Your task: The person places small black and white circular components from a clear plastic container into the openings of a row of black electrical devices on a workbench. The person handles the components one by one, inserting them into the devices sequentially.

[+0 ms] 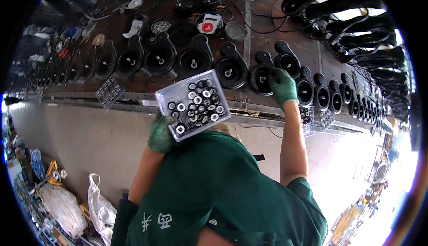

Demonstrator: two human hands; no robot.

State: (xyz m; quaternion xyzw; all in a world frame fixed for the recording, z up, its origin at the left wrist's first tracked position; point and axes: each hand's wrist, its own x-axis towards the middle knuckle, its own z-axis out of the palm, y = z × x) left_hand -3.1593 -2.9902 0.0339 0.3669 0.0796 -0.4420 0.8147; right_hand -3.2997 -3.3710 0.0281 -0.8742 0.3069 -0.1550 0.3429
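My left hand, in a green glove, grips the lower left corner of a clear plastic box. Loose inside the box lie many small round parts, black with silver or white ring faces. My right hand, gloved alike, reaches over the rim of a black round housing with a short arm and a metal post in its middle. Its fingers are bent together there, and whatever they pinch is hidden. Close beside that hand stand another black housing and, to the right, one more.
Rows of similar black housings line the brown workbench on both sides. Partitioned clear trays sit at its front edge. Black cable bundles fill the far right. A round wire mesh and a red-and-white card lie farther back.
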